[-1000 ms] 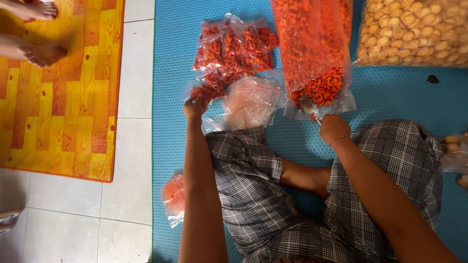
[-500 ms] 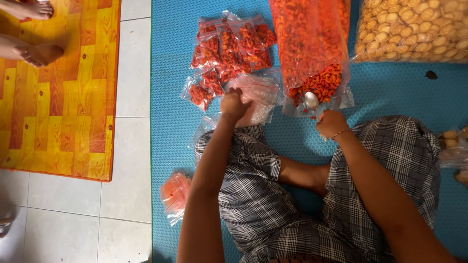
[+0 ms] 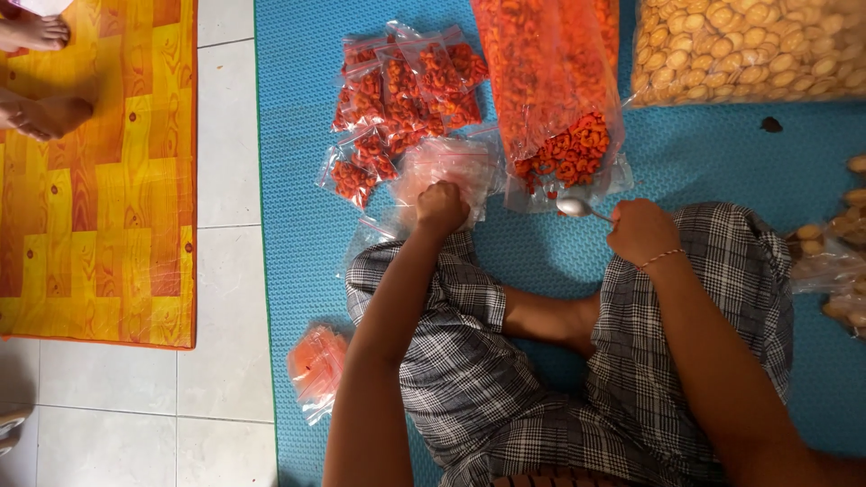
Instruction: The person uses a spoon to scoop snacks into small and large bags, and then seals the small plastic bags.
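My left hand (image 3: pixel 441 206) is closed on an empty clear plastic bag from a loose stack of small bags (image 3: pixel 446 167) on the blue mat. My right hand (image 3: pixel 641 232) rests on my knee and grips a metal spoon (image 3: pixel 577 208), bowl pointing left. Just beyond the spoon lies a large clear bag of orange-red ring snacks (image 3: pixel 555 86) with its open mouth toward me. Several small filled packets of the same snack (image 3: pixel 397 90) lie in a pile to the left of it. My legs in grey checked cloth are crossed on the mat.
A big bag of round tan crackers (image 3: pixel 749 50) lies at the top right, with more cracker packets (image 3: pixel 834 257) at the right edge. A bundle of reddish empty bags (image 3: pixel 316 365) lies by my left knee. Another person's bare feet (image 3: pixel 41 72) rest on an orange mat (image 3: pixel 99 225).
My left hand drew back from the filled packets to the stack of empty bags and closed on one. My right hand with the spoon barely moved.
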